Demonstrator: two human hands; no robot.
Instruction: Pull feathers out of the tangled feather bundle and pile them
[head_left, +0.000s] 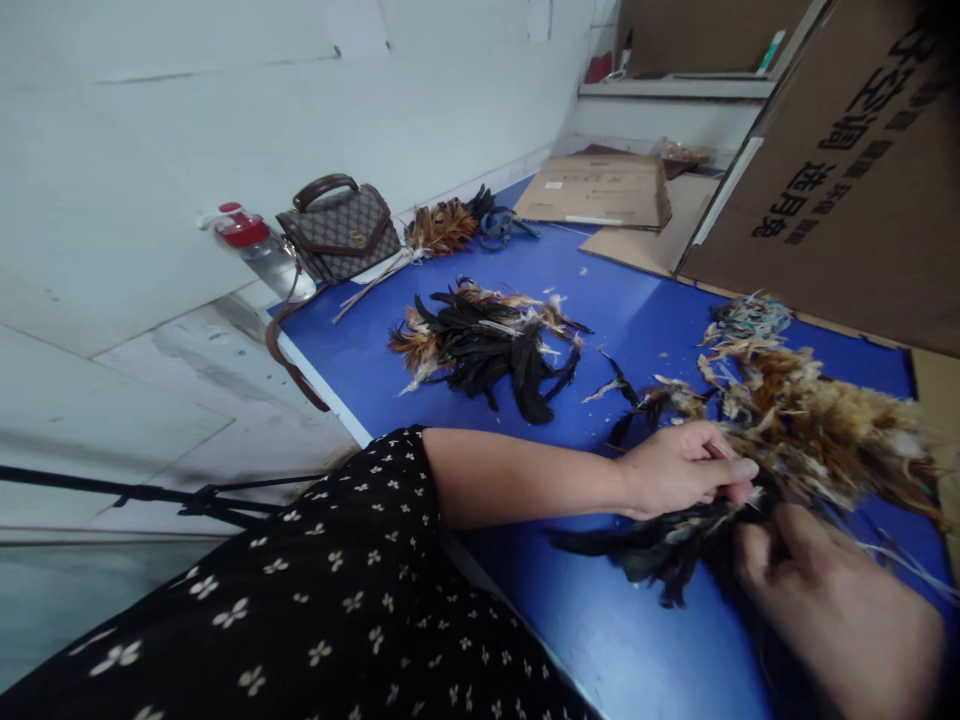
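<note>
My left hand (694, 468) reaches across from a black patterned sleeve, thumb and fingertips pinched at the pale quill ends of some black feathers (667, 550). Those feathers fan out just above the blue table, below the wrist. Close by on the right, my right hand (832, 595) is curled shut at the same bunch; it is blurred, and what its fingers hold is hidden. Beyond both hands lies a large heap of tan and brown feathers (817, 410). A loose pile of black and brown feathers (495, 340) rests farther left on the table.
On the blue table (637, 300) stand a brown patterned handbag (345, 235) and a red-capped bottle (259, 245) at the far left. A bundle of brown feathers (442, 228) lies beside the bag. Flattened cardboard (600, 188) and a large upright carton (840, 190) border the back right.
</note>
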